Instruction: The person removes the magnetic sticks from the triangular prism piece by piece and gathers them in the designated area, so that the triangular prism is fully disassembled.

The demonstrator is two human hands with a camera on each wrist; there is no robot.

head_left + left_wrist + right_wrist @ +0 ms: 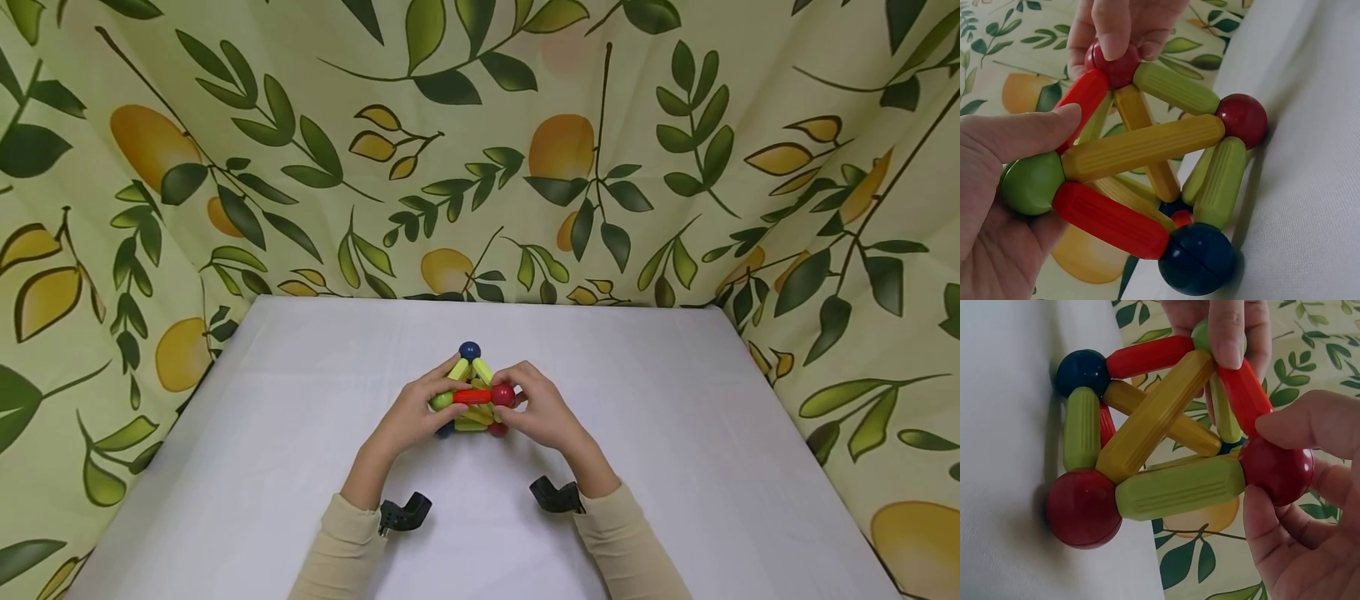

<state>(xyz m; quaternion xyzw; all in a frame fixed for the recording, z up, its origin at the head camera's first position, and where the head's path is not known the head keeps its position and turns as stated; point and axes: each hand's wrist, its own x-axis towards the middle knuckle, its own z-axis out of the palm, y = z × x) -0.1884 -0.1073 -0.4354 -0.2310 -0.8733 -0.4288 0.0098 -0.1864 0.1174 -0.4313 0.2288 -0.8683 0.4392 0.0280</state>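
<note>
Left hand [411, 412]: thumb and fingers grip a glossy green ball [1034, 183].
Ball-and-rod frame [472, 397]: ridged red, yellow and lime rods joining smooth balls, mid-bench on the white-covered bench [285, 467].
Right hand [542, 408]: pinches the upper dark-red ball [1277, 470].
Wrist views: another red rod [1111, 220], green ball to blue ball [1197, 259], hidden from the head view.
Balls: one green, two blue, two dark red.

Rods [1144, 147] are showing red, yellow and lime — balls [1197, 259] red, green and navy; backdrop [480, 125] is wearing leaves.
</note>
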